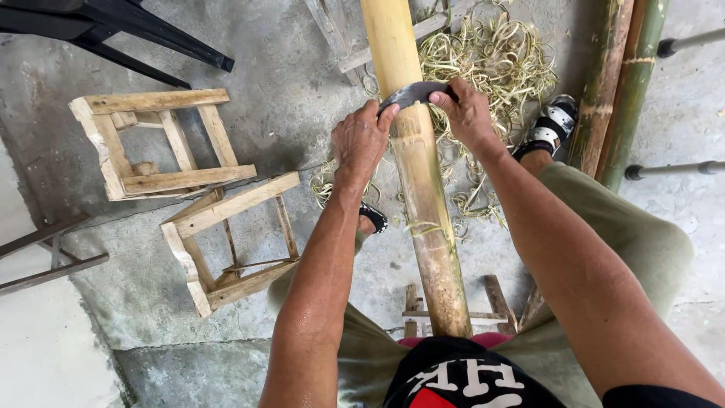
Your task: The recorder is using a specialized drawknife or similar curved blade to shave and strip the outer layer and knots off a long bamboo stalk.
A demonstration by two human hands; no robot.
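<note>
A long bamboo pole (pixel 423 196) runs from my lap up and away across the middle of the view; its far part is pale yellow and smooth, its near part brown and rough. A curved dark metal blade (pixel 411 94) lies across the pole where the two colours meet. My left hand (pixel 362 140) grips the blade's left end, fingers over the pole's side. My right hand (pixel 468 113) grips its right end.
Two small wooden stools (pixel 170 177) lie tipped on the concrete floor at the left. A heap of thin bamboo shavings (pixel 498 60) lies behind the pole. Two green bamboo poles (pixel 623 83) lie at the right. My sandalled foot (pixel 551 125) rests beside them.
</note>
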